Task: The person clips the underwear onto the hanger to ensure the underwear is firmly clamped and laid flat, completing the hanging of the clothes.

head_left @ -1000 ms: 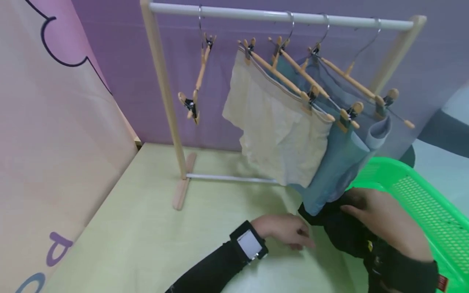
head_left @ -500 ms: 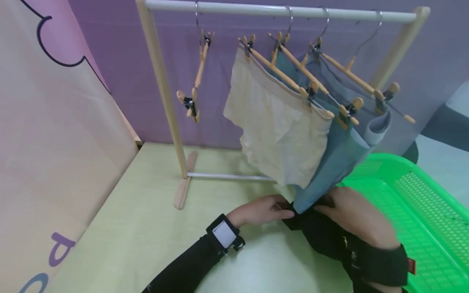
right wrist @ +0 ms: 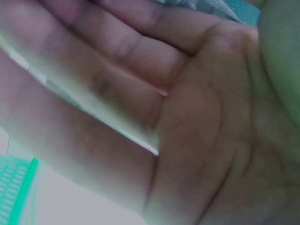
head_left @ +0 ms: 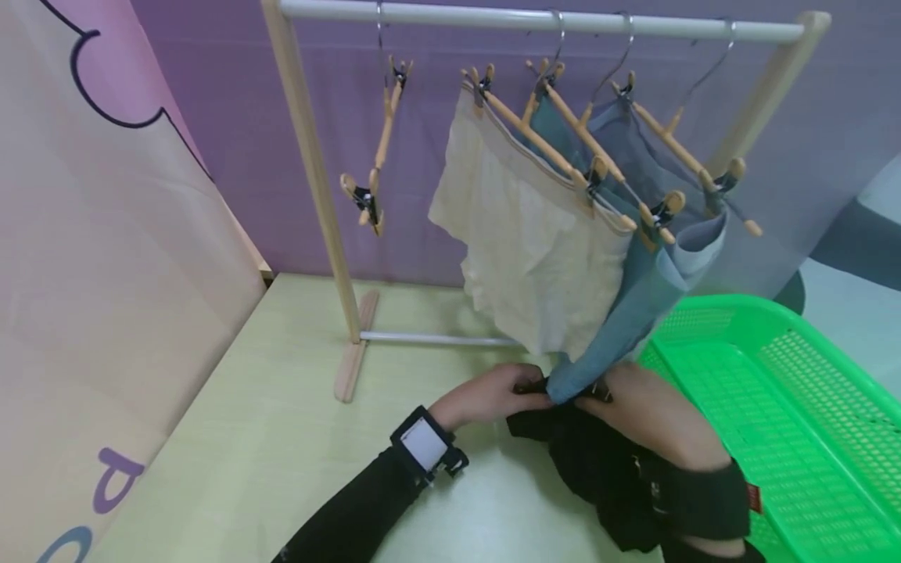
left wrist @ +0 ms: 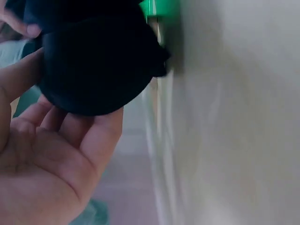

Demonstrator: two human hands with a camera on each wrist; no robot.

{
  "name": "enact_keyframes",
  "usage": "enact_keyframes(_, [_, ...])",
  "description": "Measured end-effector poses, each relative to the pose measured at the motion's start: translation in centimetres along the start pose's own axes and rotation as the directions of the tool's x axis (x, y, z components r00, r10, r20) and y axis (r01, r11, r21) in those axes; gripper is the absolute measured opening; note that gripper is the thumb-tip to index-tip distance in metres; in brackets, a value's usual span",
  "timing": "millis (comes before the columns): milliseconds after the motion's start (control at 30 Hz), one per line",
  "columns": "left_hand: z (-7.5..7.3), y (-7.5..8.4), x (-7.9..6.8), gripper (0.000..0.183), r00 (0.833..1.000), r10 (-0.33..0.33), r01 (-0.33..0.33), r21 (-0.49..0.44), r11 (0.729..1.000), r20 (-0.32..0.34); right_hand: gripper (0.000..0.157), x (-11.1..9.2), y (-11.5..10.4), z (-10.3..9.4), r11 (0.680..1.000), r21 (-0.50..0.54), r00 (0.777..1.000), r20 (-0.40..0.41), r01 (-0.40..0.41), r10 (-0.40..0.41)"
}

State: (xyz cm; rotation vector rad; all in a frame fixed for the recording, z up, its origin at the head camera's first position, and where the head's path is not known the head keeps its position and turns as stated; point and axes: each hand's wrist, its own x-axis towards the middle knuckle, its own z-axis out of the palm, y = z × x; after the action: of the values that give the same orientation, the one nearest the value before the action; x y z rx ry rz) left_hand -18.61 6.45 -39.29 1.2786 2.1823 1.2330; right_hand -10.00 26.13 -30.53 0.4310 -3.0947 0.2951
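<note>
A black bra hangs from both hands, low over the table under the hung clothes. My left hand pinches its upper left edge; in the left wrist view a rounded dark cup covers the fingertips. My right hand pinches it farther right, and part of the bra drapes under the right forearm. The tip of the blue trousers hangs between the hands, against the bra. In the right wrist view only the right palm and bent fingers fill the picture; the bra is out of sight.
A wooden rack carries clip hangers, with cream shorts, the blue trousers and a grey-blue garment. One bare clip hanger hangs at left. A green basket stands at right on the pale table.
My left hand has moved left and up and taken hold of the bra's edge. The right hand has moved left with the bra, pushing the trouser tip left too.
</note>
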Motion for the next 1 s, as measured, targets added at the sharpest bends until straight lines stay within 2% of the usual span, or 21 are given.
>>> enact_keyframes(133, [-0.9, 0.1, -0.4, 0.016, 0.999, 0.044, -0.041, 0.122, 0.992, -0.018, 0.030, 0.2, 0.2, 0.6, 1.000, -0.011, 0.999, -0.030, 0.019, -0.020])
enact_keyframes(233, [-1.7, 0.4, -0.8, 0.014, 0.998, 0.061, -0.055, 0.209, 0.976, -0.022, 0.031, 0.4, 0.2, 1.0, 0.998, -0.019, 0.995, -0.070, 0.065, -0.066])
enact_keyframes(333, [-2.5, 0.9, -1.2, 0.013, 0.998, 0.058, -0.055, 0.244, 0.968, -0.007, 0.042, 0.6, -0.1, 1.4, 0.994, -0.009, 0.989, -0.097, 0.108, -0.109])
enact_keyframes(500, [-3.7, 1.5, -1.7, 0.013, 0.997, 0.074, -0.077, 0.234, 0.969, 0.024, 0.062, 1.4, -0.6, 2.3, 0.982, 0.150, 0.993, 0.008, 0.115, -0.118])
enact_keyframes(600, [-4.3, 1.5, -2.0, 0.014, 0.997, 0.071, -0.076, 0.224, 0.972, 0.032, 0.057, 1.9, -1.1, 3.0, 0.968, 0.210, 0.990, 0.017, 0.136, -0.142])
enact_keyframes(667, [-4.8, 1.2, -2.4, 0.014, 0.997, 0.064, -0.070, 0.226, 0.972, 0.033, 0.057, 2.0, -1.3, 3.2, 0.968, 0.214, 0.991, -0.001, 0.132, -0.135])
enact_keyframes(867, [-6.3, -0.3, -4.3, 0.011, 0.999, 0.032, -0.039, 0.226, 0.973, 0.036, 0.079, 2.0, -1.6, 3.1, 0.973, 0.206, 0.995, -0.002, 0.100, -0.102])
enact_keyframes(933, [-7.0, -0.9, -5.1, 0.013, 0.999, 0.012, -0.021, 0.215, 0.976, 0.039, 0.078, 2.0, -1.5, 3.0, 0.976, 0.197, 0.995, 0.013, 0.097, -0.102])
enact_keyframes(1000, [-7.7, -1.3, -5.9, 0.015, 0.999, -0.012, 0.003, 0.201, 0.980, 0.041, 0.068, 2.0, -1.3, 2.9, 0.976, 0.198, 0.995, 0.025, 0.091, -0.098])
